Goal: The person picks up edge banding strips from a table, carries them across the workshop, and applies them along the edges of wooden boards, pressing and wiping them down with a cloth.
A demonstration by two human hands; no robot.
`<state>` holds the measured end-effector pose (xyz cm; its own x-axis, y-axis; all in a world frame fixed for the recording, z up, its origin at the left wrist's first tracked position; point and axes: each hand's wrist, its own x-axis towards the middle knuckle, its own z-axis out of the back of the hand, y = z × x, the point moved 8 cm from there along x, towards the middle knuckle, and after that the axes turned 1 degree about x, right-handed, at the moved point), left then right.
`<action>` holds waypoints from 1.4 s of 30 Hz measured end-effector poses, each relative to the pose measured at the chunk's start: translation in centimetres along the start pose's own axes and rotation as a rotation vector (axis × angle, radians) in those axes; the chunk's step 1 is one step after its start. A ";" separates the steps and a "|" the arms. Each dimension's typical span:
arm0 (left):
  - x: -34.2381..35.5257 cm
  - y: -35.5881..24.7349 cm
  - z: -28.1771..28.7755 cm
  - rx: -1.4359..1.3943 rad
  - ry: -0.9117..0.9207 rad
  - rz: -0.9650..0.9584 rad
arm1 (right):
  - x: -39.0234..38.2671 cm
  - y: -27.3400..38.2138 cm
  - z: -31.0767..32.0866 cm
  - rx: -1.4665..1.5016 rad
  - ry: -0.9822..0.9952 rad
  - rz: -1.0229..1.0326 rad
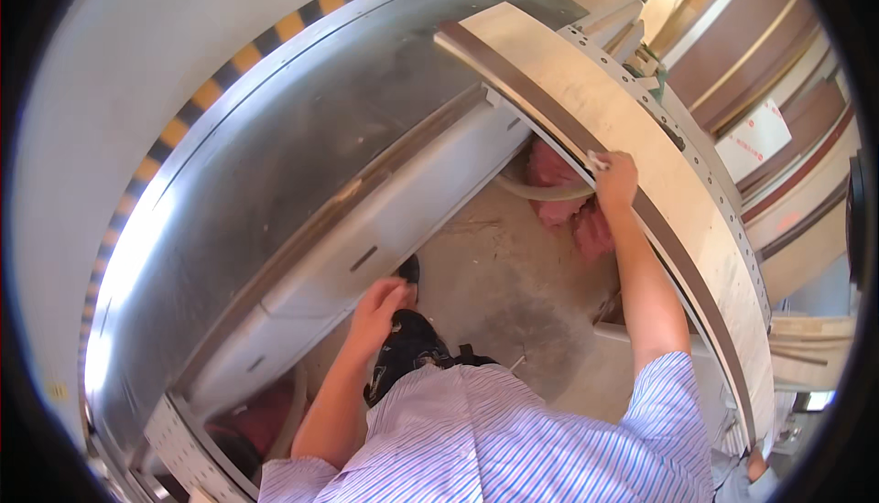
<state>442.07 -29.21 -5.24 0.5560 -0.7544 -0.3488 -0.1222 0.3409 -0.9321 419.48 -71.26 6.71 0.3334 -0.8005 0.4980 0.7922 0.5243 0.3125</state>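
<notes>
A long, pale wood panel (659, 151) with a dark brown strip (560, 118) along its near edge lies to my right, its far end angled toward the upper middle. My right hand (618, 180) is at that brown edge, its fingers closed on a small white wad (597, 161), cloth or paper, I cannot tell which. Lower left of it, my left hand (377, 309) hangs beside my dark-clothed leg, fingers loosely curled and apart, slightly blurred, with nothing visible in it. It is near a grey metal beam (366, 251).
A dark metal machine bed (320, 118) curves along the left, bordered by a yellow-and-black striped band (224, 75). Red material (554, 183) and a pale hose (540, 192) lie below the panel. Stacked boards (732, 64) stand at the right. Another person's hand (756, 466) shows at lower right.
</notes>
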 end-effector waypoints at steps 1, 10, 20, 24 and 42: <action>3.3 -2.8 -1.1 -0.020 0.070 -0.031 | 0.9 1.7 -1.4 0.060 0.003 -0.012; 25.4 -27.0 -5.3 0.413 0.342 -0.648 | 7.5 7.9 -5.8 0.338 0.039 -0.099; 38.0 -27.4 -8.6 0.949 0.146 -0.997 | 11.2 9.4 -9.1 -0.029 0.359 -0.250; 39.8 -28.7 -7.8 0.763 0.217 -0.902 | 13.1 11.4 -11.8 0.097 0.245 -0.109; 43.2 -29.6 -3.8 0.786 -0.020 -0.821 | 20.8 20.3 -20.8 0.406 0.499 0.170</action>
<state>466.63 -74.02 6.94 0.2435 -0.9054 0.3477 0.8309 0.0099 -0.5563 453.16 -83.33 6.57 0.7106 -0.6844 0.1633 0.4849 0.6446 0.5911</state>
